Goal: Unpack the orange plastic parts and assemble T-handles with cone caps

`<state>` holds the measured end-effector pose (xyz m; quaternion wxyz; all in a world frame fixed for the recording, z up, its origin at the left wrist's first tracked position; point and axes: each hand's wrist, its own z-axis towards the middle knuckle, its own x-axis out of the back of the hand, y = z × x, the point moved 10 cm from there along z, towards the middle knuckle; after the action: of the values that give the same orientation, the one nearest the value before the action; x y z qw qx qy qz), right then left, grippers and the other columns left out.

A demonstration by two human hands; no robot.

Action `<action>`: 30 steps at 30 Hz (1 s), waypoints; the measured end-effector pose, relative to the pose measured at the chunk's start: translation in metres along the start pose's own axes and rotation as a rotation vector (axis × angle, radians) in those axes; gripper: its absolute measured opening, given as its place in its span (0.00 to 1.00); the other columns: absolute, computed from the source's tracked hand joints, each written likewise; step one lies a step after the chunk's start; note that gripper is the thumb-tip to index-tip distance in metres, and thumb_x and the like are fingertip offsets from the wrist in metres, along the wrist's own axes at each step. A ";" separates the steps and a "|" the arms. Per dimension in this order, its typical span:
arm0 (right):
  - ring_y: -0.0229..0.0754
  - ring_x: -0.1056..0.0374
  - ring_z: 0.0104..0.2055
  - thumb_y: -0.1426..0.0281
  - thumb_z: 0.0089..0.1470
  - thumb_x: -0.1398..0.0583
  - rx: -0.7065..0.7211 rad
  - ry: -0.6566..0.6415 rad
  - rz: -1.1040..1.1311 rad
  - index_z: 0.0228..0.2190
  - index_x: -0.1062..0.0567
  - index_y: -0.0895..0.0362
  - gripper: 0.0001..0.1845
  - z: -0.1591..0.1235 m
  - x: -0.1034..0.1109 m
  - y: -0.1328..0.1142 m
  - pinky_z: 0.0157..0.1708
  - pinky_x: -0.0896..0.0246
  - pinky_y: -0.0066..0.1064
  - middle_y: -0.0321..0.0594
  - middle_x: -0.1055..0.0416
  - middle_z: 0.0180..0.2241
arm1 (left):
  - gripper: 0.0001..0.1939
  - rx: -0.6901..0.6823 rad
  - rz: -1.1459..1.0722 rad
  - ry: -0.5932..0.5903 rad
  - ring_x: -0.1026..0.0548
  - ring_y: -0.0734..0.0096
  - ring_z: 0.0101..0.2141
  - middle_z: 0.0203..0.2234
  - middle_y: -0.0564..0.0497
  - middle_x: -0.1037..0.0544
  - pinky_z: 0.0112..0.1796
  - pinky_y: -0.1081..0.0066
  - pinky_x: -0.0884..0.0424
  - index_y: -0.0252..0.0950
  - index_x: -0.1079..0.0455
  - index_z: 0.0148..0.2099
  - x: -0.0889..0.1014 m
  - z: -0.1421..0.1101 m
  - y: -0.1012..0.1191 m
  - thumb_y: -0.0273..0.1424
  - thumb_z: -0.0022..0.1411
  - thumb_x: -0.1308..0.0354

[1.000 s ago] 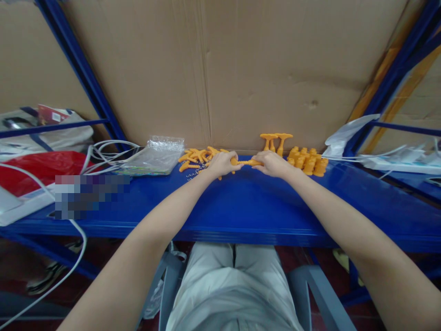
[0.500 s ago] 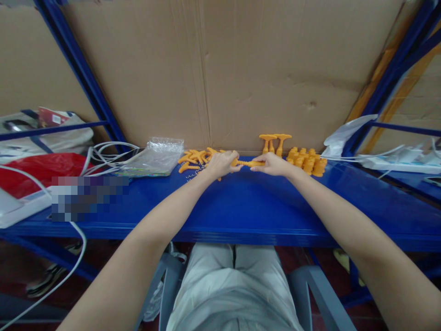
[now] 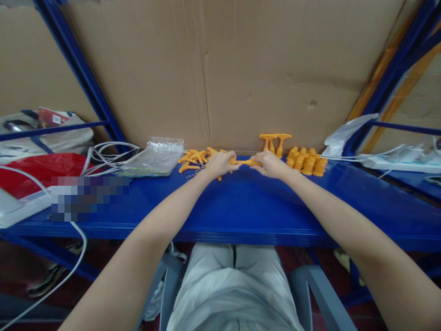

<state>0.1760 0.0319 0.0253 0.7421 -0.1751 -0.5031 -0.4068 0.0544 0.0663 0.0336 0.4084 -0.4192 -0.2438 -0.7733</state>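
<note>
Between my two hands, a little above the blue table's back part, runs a slim orange plastic piece with a ridged, screw-like shaft [image 3: 244, 162]. My left hand [image 3: 220, 165] is closed around its left end, which is mostly hidden by the fingers. Closed on the right end is my right hand [image 3: 273, 165], gripping a wider orange plastic part [image 3: 254, 162]. Beside my left hand lies a heap of curved orange handle pieces [image 3: 197, 156], with small dark and shiny bits [image 3: 193, 174] in front. Several orange bottle-shaped parts [image 3: 308, 162] stand close to my right hand.
T-shaped orange pieces [image 3: 279, 143] stand upright against the cardboard wall [image 3: 258, 69]. To the left are clear plastic bags [image 3: 158, 156], white cables [image 3: 110, 149] and a red bag [image 3: 48, 170]. A white power strip [image 3: 396, 163] lies at right. Blue frame posts rise on both sides.
My right hand has shifted slightly left and its fingers have turned around the orange part, with the span between the hands a little shorter. My left hand has barely moved.
</note>
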 end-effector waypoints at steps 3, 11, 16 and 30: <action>0.51 0.28 0.41 0.65 0.62 0.42 -0.042 0.016 0.085 0.45 0.21 0.62 0.17 0.000 0.002 0.005 0.42 0.40 0.36 0.54 0.22 0.40 | 0.17 -0.046 0.050 0.026 0.19 0.57 0.41 0.39 0.45 0.16 0.40 0.66 0.28 0.38 0.24 0.48 0.002 0.000 0.005 0.42 0.61 0.39; 0.40 0.36 0.28 0.57 0.57 0.39 -0.150 -0.045 0.404 0.36 0.19 0.59 0.18 -0.003 -0.003 0.019 0.29 0.47 0.31 0.38 0.25 0.27 | 0.16 -0.164 0.075 0.121 0.19 0.59 0.40 0.40 0.44 0.17 0.36 0.70 0.30 0.38 0.26 0.48 0.002 -0.003 0.011 0.42 0.62 0.39; 0.41 0.35 0.29 0.57 0.57 0.39 -0.154 -0.071 0.426 0.37 0.19 0.60 0.19 -0.003 -0.011 0.022 0.31 0.46 0.31 0.39 0.24 0.29 | 0.16 -0.122 0.029 0.083 0.19 0.56 0.41 0.40 0.44 0.17 0.39 0.67 0.29 0.37 0.26 0.47 0.001 -0.002 0.009 0.41 0.60 0.38; 0.50 0.28 0.40 0.65 0.61 0.42 -0.028 0.020 0.064 0.41 0.20 0.61 0.15 -0.002 0.002 0.002 0.41 0.41 0.35 0.52 0.21 0.38 | 0.14 -0.003 -0.103 0.008 0.20 0.61 0.35 0.31 0.49 0.18 0.39 0.65 0.28 0.39 0.24 0.42 -0.006 0.004 -0.004 0.41 0.57 0.36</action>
<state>0.1786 0.0312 0.0263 0.7572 -0.1975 -0.4842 -0.3913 0.0543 0.0737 0.0305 0.3682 -0.4036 -0.2623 -0.7954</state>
